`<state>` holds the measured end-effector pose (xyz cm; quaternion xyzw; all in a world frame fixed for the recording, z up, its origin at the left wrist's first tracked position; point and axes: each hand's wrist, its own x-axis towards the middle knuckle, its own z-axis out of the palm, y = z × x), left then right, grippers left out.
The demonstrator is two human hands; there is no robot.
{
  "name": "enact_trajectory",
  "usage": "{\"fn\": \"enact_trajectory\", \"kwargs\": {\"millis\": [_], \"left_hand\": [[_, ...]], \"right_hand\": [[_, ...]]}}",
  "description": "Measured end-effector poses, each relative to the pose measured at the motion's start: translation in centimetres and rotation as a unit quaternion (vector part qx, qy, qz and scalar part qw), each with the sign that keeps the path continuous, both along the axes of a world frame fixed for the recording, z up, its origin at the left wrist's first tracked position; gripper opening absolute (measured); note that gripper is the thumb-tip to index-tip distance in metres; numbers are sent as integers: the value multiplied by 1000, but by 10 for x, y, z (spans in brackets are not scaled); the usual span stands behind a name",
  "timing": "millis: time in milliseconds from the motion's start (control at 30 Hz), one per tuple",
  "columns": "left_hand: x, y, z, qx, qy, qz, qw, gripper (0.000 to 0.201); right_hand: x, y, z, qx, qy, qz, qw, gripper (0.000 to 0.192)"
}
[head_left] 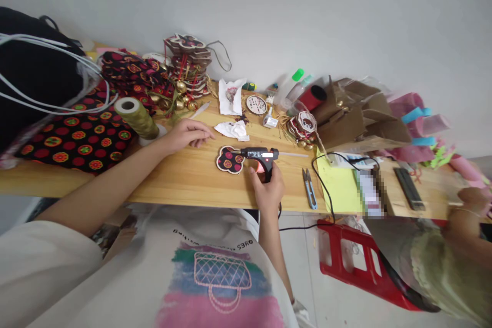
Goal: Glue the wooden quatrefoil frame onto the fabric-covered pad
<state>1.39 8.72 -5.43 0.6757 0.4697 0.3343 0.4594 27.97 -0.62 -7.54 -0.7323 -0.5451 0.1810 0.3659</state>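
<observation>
My right hand (269, 188) is wrapped round the handle of a black hot glue gun (252, 153), which has a lit light on its side. A pale glue stick (292, 154) pokes out of its back. The nozzle lies over a flower-shaped piece (227, 165) covered in dark patterned fabric with a light rim, flat on the table. Whether the tip touches the fabric, I cannot tell. My left hand (189, 133) is empty above the table, left of that piece, its fingers loosely bent and apart. Near its fingertips is a crumpled white paper (234, 130).
Blue thread snips (309, 189) lie right of the glue gun on the wooden table (184, 179). A thread spool (135, 117), patterned fabric (77, 136) and stacked ornaments with bells (190, 64) stand left. Brown paper bags (357, 118) and a black cord (325, 189) lie right. A person's arm (467, 220) shows far right.
</observation>
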Motion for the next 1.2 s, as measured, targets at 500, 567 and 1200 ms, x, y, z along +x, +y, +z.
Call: {"fn": "enact_trajectory", "kwargs": {"millis": [500, 567, 1200], "left_hand": [[-10, -3, 19, 64, 104, -27, 992, 32], [-12, -3, 23, 61, 128, -36, 989, 32], [-18, -17, 28, 83, 294, 5, 952, 44]], "right_hand": [[-2, 0, 3, -1, -2, -2, 1000, 63], [-1, 0, 2, -4, -1, 1, 1000, 62], [-2, -1, -2, 18, -6, 0, 1000, 65]]}}
